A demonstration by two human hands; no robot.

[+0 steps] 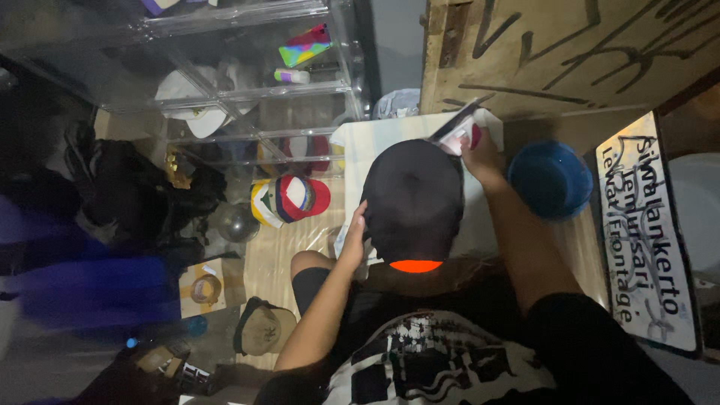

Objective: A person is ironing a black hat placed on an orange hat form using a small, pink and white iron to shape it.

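A black cap (pixel 415 199) with an orange patch at its near edge sits over a white stand on a pale board (pixel 375 146). My left hand (pixel 354 238) grips the cap's left side. My right hand (pixel 480 154) is raised at the cap's far right and holds a small white and red container (pixel 459 135) with a dark brush-like tip against the cap's edge.
A blue bowl (pixel 550 178) stands just right of my right arm. A metal sign plate (pixel 646 232) lies at the far right. Caps lie on the floor at left: a multicoloured one (pixel 290 199) and a tan one (pixel 264 328). A clear shelf unit (pixel 247 82) stands behind.
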